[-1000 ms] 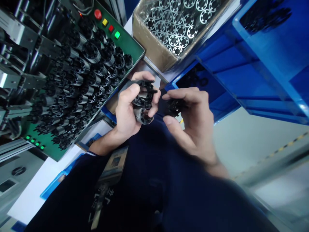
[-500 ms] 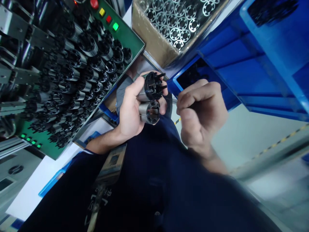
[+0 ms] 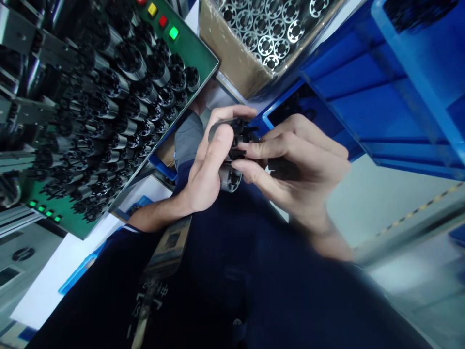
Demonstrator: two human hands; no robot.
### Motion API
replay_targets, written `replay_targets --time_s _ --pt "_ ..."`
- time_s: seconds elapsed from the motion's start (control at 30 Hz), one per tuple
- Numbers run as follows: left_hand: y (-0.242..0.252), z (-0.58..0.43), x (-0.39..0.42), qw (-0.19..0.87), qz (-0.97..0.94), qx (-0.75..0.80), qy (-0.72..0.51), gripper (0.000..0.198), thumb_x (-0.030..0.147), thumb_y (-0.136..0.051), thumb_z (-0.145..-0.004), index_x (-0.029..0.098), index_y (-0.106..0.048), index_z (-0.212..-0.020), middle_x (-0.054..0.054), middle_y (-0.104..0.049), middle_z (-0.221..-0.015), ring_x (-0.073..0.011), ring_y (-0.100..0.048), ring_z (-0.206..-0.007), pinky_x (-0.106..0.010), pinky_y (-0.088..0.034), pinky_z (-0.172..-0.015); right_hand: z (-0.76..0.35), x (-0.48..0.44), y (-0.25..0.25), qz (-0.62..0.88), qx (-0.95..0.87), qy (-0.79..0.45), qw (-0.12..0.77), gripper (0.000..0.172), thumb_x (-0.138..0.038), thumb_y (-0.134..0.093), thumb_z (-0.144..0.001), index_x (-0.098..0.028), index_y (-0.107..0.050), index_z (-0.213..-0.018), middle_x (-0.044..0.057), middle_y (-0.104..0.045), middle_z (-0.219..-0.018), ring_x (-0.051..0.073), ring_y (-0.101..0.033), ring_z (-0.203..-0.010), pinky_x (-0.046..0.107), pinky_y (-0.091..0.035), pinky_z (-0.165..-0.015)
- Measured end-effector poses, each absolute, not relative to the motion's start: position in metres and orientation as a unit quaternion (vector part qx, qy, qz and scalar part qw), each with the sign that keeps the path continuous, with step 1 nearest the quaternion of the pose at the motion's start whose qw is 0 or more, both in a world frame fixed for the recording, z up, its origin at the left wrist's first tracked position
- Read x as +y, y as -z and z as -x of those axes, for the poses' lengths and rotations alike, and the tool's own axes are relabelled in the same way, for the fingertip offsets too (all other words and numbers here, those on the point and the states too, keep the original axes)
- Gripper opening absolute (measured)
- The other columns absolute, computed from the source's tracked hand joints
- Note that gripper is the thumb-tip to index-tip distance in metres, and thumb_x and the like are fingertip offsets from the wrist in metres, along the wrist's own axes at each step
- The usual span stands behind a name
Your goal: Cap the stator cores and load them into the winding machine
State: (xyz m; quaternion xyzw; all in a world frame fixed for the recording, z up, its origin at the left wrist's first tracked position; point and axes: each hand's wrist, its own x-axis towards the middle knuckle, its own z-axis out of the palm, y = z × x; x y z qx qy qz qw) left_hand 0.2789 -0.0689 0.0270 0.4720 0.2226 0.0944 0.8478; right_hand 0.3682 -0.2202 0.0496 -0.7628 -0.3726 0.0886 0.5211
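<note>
Two cylindrical motor stator cores sit in my left hand [image 3: 201, 182], its fingers and thumb closed round them. The upper stator core [image 3: 240, 127] is a metal body with a black, pronged plastic end, partly behind my thumb. Just below it, the lower stator core [image 3: 231, 180] shows its slotted round end. My right hand [image 3: 308, 165] reaches in from the right, thumb and forefinger pinched at the black plastic end of the upper core. Whether a separate small black piece is between those fingertips is hidden.
On the left, a green machine panel [image 3: 205, 60] carries many similar stator cores [image 3: 132, 60] and lit buttons [image 3: 173, 33]. A cardboard box [image 3: 232, 68] of bare metal cores stands at the top. Blue bins [image 3: 348, 97] with black parts are on the right.
My right hand has moved left, from apart to touching the black end of the upper core. My left hand has turned slightly, and its thumb now covers part of that core.
</note>
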Motion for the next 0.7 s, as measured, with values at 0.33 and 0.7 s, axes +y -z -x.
replay_targets --time_s 0.33,0.7 --pt "-0.034 -0.294 -0.050 0.914 -0.344 0.150 -0.156 0.026 0.053 -0.073 -0.114 0.028 -0.080 -0.116 -0.002 -0.067 -0.088 -0.0158 -0.058 -0.059 -0.035 -0.040 -0.055 -0.356 -0.231 -0.056 0.719 -0.317 -0.182 0.592 0.060 -0.037 -0.091 -0.105 -0.047 -0.066 -0.158 0.007 -0.075 -0.135 0.031 -0.084 -0.110 0.044 -0.075 -0.076" --pt "-0.037 -0.306 -0.057 0.876 -0.359 0.279 -0.164 0.023 0.058 -0.071 -0.094 0.035 -0.078 -0.092 -0.007 -0.061 -0.093 -0.0242 -0.051 -0.077 -0.045 -0.053 -0.073 -0.352 -0.213 -0.045 0.701 -0.347 -0.164 0.601 0.065 -0.023 -0.104 -0.097 -0.038 -0.081 -0.156 0.006 -0.079 -0.138 0.018 -0.078 -0.084 0.033 -0.076 -0.068"
